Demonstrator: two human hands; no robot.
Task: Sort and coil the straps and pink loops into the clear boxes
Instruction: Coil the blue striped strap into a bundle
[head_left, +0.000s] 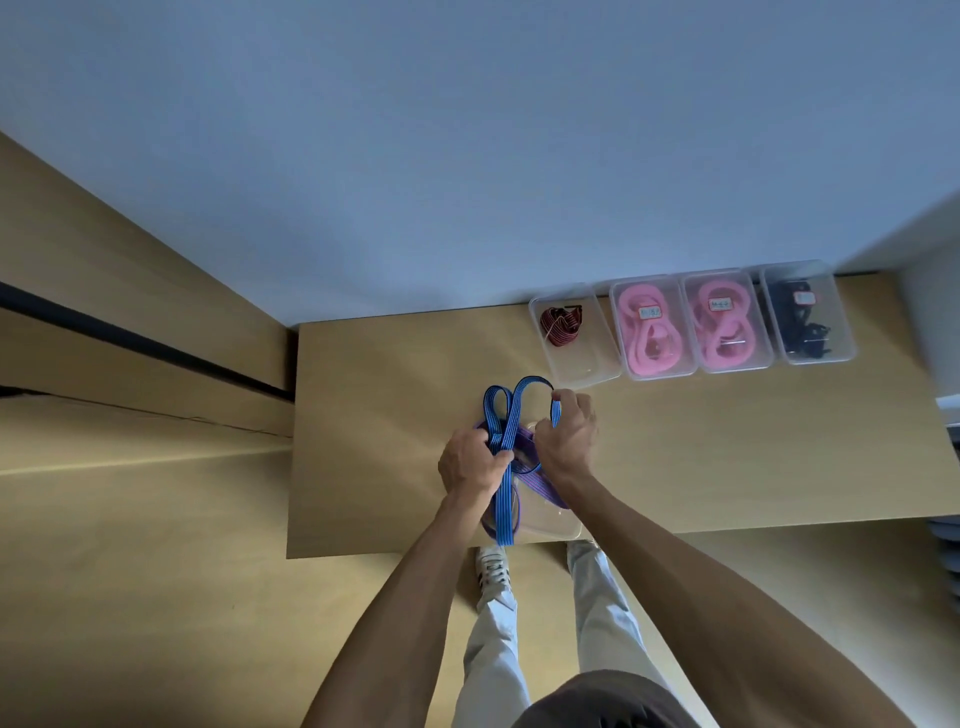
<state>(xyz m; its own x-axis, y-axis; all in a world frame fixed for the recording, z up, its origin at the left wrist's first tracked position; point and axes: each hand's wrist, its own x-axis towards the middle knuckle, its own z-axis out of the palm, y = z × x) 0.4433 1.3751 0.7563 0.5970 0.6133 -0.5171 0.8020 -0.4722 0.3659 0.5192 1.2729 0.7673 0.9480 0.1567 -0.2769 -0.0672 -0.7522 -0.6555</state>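
Left hand: our left hand is gripping the blue strap, the fingers curling round its gathered bands.
Right hand: our right hand is pinching one loop of the same strap between thumb and fingers.
Blue strap: we are holding one flat woven strap with fine dark lines; it is making two rounded loops above the hands and its tail is hanging over the table edge.
Purple strap: one flat purple strap is lying under our hands, partly in a clear box.
Boxes: we are counting five clear plastic boxes, this one near us and a row of four along the far edge of the wooden table.
Contents: one is holding a coiled red strap, two are holding soft pink loops, and one is holding black straps.
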